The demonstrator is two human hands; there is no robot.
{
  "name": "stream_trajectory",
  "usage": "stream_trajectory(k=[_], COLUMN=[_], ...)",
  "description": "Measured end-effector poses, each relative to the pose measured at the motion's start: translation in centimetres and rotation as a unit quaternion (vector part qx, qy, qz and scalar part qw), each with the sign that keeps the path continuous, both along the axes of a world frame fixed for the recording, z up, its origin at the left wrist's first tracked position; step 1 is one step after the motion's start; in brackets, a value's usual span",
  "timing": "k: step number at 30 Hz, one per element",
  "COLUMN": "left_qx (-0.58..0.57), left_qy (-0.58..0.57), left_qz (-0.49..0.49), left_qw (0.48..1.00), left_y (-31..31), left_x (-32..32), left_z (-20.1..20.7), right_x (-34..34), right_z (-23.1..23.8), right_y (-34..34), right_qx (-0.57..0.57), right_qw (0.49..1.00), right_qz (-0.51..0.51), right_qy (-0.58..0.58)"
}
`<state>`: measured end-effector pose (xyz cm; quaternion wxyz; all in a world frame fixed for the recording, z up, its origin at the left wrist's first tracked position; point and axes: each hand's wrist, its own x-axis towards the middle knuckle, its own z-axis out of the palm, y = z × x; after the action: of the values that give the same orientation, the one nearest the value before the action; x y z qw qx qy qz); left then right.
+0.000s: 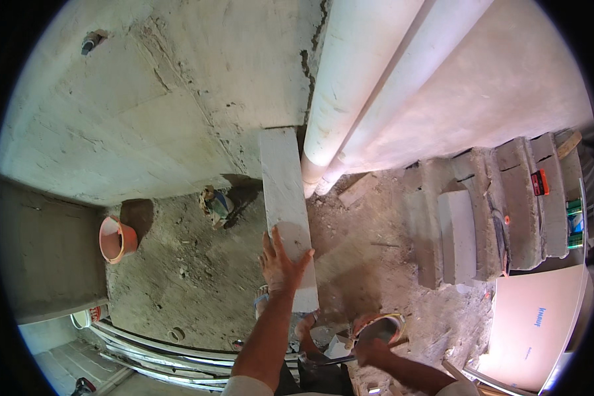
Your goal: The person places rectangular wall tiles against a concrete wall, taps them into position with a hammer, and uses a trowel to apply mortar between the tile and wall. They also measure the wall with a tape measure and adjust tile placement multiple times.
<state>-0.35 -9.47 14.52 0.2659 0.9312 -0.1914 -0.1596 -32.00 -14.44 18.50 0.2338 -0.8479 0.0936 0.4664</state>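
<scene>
A long, pale grey block course [287, 198] runs from the far wall towards me, beside the pipes. On its near part lies my left hand [284, 267], palm down with fingers spread. My right hand [373, 351] is closed round a tool with a dark, bar-like part [327, 360] that points left; its kind is hard to make out. Just beyond that hand stands a bucket [400, 323] with a pale rim, its contents partly covered by the hand. My feet show low down, near the block's near end.
Two thick white pipes [356, 86] rise at the corner. Grey blocks [457, 237] are stacked at the right, above a pinkish board [531, 330]. An orange bucket [131, 241] and a crumpled bag [216, 206] stand left. Long metal strips [165, 360] lie lower left.
</scene>
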Motion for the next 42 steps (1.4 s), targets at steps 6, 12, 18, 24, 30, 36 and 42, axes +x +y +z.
stream_trajectory(k=[6, 12, 18, 24, 30, 36, 42], left_qx=[-0.035, -0.018, -0.051, -0.043, -0.026, -0.037, -0.044], left_qy=[-0.008, 0.004, -0.014, 0.032, 0.030, 0.001, 0.002], left_qz=[0.007, 0.013, 0.004, 0.014, 0.009, 0.009, 0.012], left_qw=[0.999, 1.000, 0.999, 0.998, 0.999, 0.999, 0.999], left_y=[0.0, -0.1, 0.0, -0.1, -0.2, 0.0, -0.1], left_x=[0.0, 0.1, 0.3, 0.1, 0.3, 0.2, 0.3], left_z=[-0.3, 0.4, 0.6, 0.3, 0.3, 0.0, 0.0], right_x=[6.3, 1.2, -2.2, 3.1, 14.2, 20.3, 26.6], right_z=[1.2, 3.1, 4.4, 6.2, 8.9, 9.4, 3.5], right_y=[-4.0, -1.8, -6.5, -11.2, -10.0, -8.5, -9.5], right_qx=[-0.034, -0.015, -0.084, -0.128, 0.208, 0.274, 0.059], right_qw=[0.996, 0.989, 0.966, 0.964, 0.760, 0.672, 0.768], right_qz=[-0.073, -0.129, -0.126, -0.225, -0.589, -0.575, -0.481], right_qy=[-0.046, 0.076, 0.208, 0.055, -0.181, -0.378, -0.419])
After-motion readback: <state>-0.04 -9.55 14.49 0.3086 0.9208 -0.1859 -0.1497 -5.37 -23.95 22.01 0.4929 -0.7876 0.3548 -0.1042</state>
